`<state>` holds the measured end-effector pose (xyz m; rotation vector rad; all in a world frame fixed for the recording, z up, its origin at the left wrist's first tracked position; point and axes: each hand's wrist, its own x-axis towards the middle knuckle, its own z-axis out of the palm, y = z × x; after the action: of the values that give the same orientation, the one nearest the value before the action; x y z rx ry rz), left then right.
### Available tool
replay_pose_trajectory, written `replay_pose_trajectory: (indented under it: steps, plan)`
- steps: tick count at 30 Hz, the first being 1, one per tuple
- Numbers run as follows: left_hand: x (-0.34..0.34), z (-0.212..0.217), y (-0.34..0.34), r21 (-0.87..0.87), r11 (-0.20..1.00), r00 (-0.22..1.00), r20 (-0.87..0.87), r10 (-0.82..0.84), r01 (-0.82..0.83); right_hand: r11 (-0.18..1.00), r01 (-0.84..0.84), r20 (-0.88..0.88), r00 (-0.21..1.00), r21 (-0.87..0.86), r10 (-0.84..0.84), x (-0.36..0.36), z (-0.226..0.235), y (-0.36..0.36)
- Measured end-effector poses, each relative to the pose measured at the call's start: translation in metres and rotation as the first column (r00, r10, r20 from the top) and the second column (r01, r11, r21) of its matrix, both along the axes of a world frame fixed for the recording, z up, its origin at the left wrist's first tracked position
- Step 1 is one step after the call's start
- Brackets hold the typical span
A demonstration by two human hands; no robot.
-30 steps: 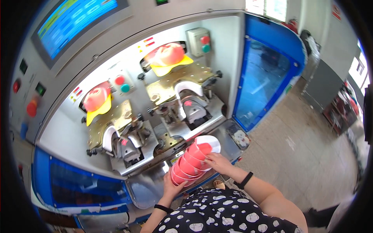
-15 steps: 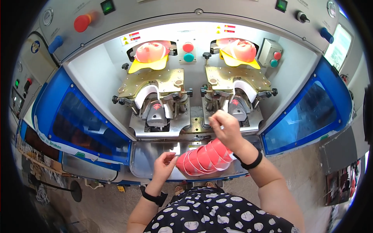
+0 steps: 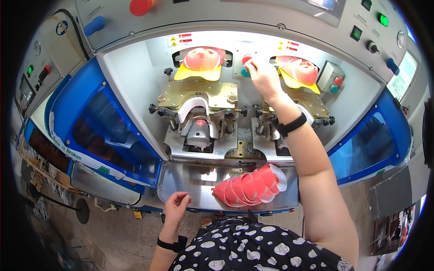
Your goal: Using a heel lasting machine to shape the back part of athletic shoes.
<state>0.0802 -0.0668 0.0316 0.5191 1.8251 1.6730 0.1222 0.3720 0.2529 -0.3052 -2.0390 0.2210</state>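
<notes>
My right hand (image 3: 265, 81) reaches up into the machine, its fingers curled in, with the fingertips at the green button (image 3: 245, 72) below a red one (image 3: 247, 59). Whether the button is pressed I cannot tell. My left hand (image 3: 175, 208) hovers by the front ledge, fingers loosely bent and holding nothing. On the metal ledge lies a nested stack of red cap crowns (image 3: 244, 187) on its side. Two caps with red crowns and yellow brims sit at the back, a left cap (image 3: 202, 62) and a right cap (image 3: 302, 72), the latter partly behind my right hand.
Under the left cap stands a press station with a brass-coloured plate (image 3: 199, 92) and a metal block (image 3: 199, 133) marked by red light. My forearm partly covers the right station. Blue-framed doors (image 3: 113, 131) flank the bay. A control panel (image 3: 235, 13) spans the top.
My right hand has moved up from above the cap stack to the buttons. My left hand has drawn back from the stack. The view has shifted left.
</notes>
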Motion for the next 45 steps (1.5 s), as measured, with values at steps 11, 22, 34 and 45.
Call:
replay_pose_trajectory:
  steps: [11, 22, 34, 45]
  plan:
    - [-0.024, 0.009, 0.004, 0.048, 0.998, 0.999, -0.005, -0.035, 0.035, 0.964, 0.152, 0.009, 0.987, 0.217, -0.158, -0.025, 0.001, 0.019]
    - [-0.032, 0.02, 0.02, -0.033, 0.997, 0.996, 0.066, -0.065, 0.067, 0.886, 0.45, -0.335, 0.823, -0.108, -0.459, 0.112, -0.006, 0.028]
    - [0.092, 0.014, 0.121, 0.041, 0.969, 0.969, 0.043, -0.244, 0.242, 0.747, 0.501, -0.324, 0.687, -0.437, -0.65, 0.243, -0.015, 0.176]
    - [0.167, 0.058, 0.167, 0.068, 0.893, 0.892, 0.05, -0.449, 0.446, 0.978, 0.206, -0.186, 0.96, -0.025, -0.207, 0.201, 0.027, 0.13]
